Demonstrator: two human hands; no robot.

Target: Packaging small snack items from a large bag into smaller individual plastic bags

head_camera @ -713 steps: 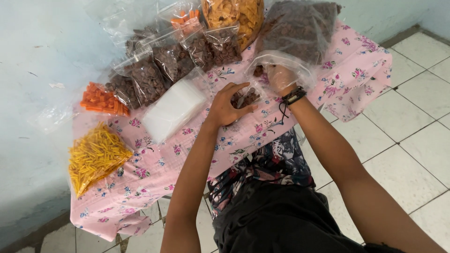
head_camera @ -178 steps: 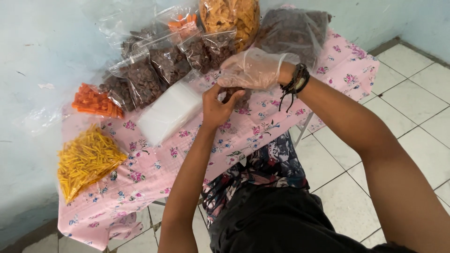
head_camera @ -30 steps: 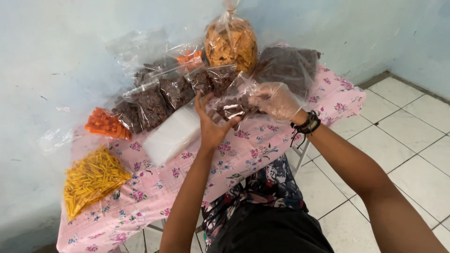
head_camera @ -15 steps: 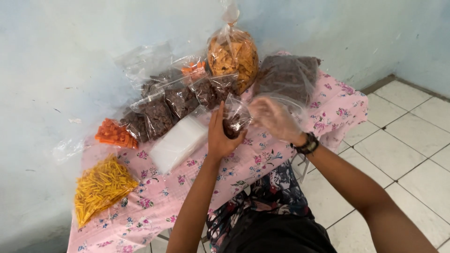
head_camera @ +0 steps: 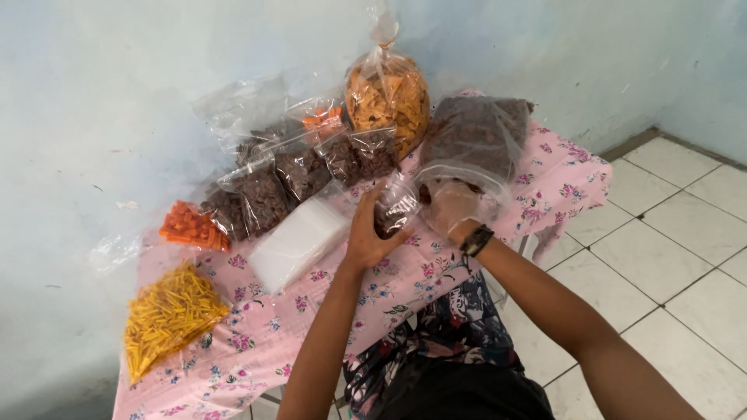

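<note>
Gripping a small clear bag of dark brown snack pieces at centre frame, the left hand has its fingers curled about the bag's lower left side and holds it upright just above the pink floral tablecloth. Immediately right of it, the right hand, in a thin clear glove with a dark wristband, is thrust into the mouth of a large open bag of the same brown pieces; its fingers are veiled by plastic, so their spread cannot be told. Left of the hands lies a stack of empty clear bags. Lower left holds a bag of yellow sticks, above it orange pieces. Farther back, filled brown packets lean together, and a tied bag of orange-yellow chips stands against the pale blue wall.
</note>
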